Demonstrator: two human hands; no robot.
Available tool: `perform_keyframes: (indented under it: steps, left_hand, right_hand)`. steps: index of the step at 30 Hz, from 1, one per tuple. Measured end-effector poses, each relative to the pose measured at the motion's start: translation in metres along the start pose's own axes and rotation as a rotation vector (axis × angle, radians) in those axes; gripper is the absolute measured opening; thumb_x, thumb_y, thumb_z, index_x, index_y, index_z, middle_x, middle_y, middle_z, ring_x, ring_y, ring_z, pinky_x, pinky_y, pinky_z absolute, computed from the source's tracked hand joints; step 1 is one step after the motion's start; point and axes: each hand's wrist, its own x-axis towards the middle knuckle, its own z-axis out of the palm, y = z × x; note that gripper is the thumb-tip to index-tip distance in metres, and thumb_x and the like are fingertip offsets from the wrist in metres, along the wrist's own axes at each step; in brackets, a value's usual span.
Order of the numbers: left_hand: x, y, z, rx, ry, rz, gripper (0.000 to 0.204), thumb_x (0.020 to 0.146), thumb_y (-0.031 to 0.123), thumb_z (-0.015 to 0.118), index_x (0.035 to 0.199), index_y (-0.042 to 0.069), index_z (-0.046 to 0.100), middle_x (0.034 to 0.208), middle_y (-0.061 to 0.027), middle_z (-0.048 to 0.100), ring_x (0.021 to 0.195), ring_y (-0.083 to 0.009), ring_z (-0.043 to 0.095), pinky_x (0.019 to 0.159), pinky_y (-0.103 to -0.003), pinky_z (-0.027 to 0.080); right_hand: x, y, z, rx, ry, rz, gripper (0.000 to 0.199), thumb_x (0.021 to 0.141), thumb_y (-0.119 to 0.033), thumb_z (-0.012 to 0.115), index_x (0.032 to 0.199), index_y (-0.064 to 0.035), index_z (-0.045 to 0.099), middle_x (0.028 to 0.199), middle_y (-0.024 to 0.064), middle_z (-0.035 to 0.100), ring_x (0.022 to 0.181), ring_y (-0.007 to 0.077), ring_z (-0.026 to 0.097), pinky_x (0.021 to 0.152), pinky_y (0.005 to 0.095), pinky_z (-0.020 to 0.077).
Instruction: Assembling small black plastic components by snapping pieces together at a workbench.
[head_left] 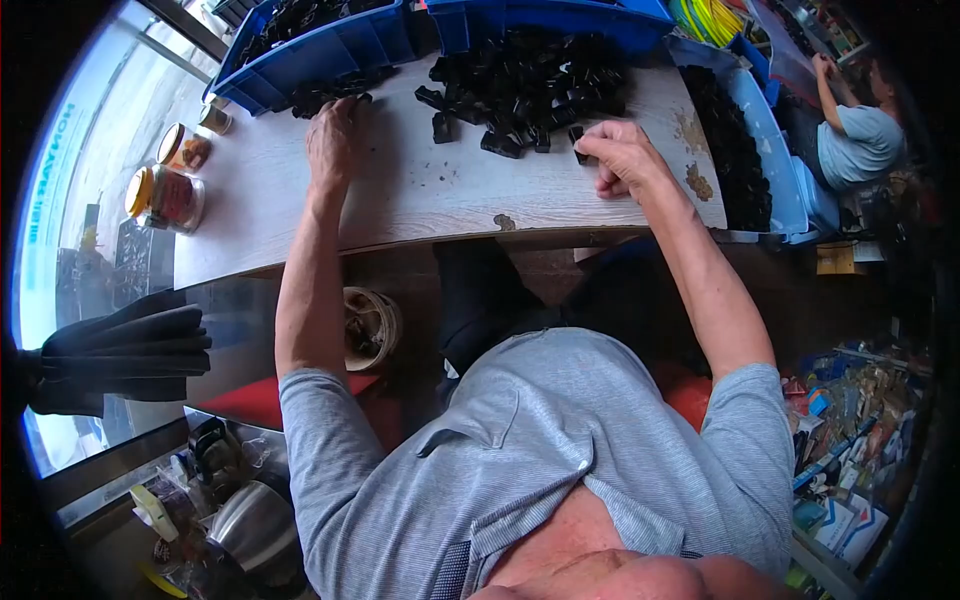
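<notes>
Standing at the far left of the pale wooden table (pixel 400 200), two lidded jars (pixel 165 195) sit apart from the work. The left hand (pixel 332 140) lies flat and open, fingertips touching a small heap of black plastic parts (pixel 325 95). The main pile (pixel 530 85) lies centre. The right hand (pixel 622 158) pinches one black part (pixel 578 135) at the pile's near edge.
</notes>
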Motion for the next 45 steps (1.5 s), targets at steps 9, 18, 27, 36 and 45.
perform_keyframes:
  steps: [9,18,27,36,45]
  left_hand:
    - [-0.016,0.002,0.021,-0.006,0.39,0.33,0.027,0.091,0.013,0.059,0.116,0.01,0.071,0.103,-0.0128,0.072,0.101,-0.0344,0.066,0.093,-0.044,0.05]
    - [-0.094,0.078,0.019,-0.809,0.226,0.332,0.029,0.092,-0.003,0.067,0.12,0.004,0.071,0.1,-0.0056,0.075,0.085,-0.0081,0.066,0.065,-0.022,0.053]
    - [-0.125,0.156,0.032,-0.695,0.149,0.516,0.028,0.088,-0.001,0.068,0.115,0.006,0.071,0.108,-0.0127,0.072,0.085,-0.0246,0.071,0.069,-0.032,0.058]
    - [-0.11,0.19,0.044,-0.423,-0.008,0.793,0.042,0.084,0.006,0.067,0.125,0.009,0.066,0.114,-0.0128,0.068,0.102,-0.0305,0.066,0.085,-0.038,0.056]
    - [-0.112,0.19,0.044,-0.322,-0.037,0.861,0.042,0.083,0.009,0.067,0.125,0.01,0.067,0.119,-0.0079,0.066,0.098,-0.0287,0.065,0.081,-0.038,0.057]
  right_hand:
    - [-0.008,0.005,-0.003,-0.039,0.083,-0.045,0.028,0.083,-0.019,0.073,0.106,-0.004,0.064,0.06,0.0014,0.056,0.045,0.01,0.055,0.044,0.0296,0.0526]
    - [-0.017,0.011,-0.01,0.037,0.015,-0.065,0.041,0.085,-0.019,0.072,0.122,-0.0047,0.062,0.057,0.0002,0.054,0.046,0.0104,0.056,0.044,0.0295,0.0527]
    - [-0.016,0.01,-0.003,-0.042,-0.012,-0.104,0.035,0.081,-0.008,0.076,0.113,-0.0033,0.064,0.067,0.0034,0.06,0.047,0.0109,0.055,0.042,0.029,0.0486]
    - [-0.018,0.018,-0.002,-0.11,-0.083,-0.212,0.033,0.081,0.001,0.06,0.113,-0.0027,0.067,0.062,0.0017,0.058,0.046,0.0116,0.055,0.041,0.0285,0.0426]
    - [-0.015,0.023,-0.006,-0.086,-0.103,-0.229,0.032,0.081,0.002,0.061,0.112,-0.002,0.067,0.06,0.0004,0.058,0.045,0.0096,0.054,0.04,0.0264,0.0404]
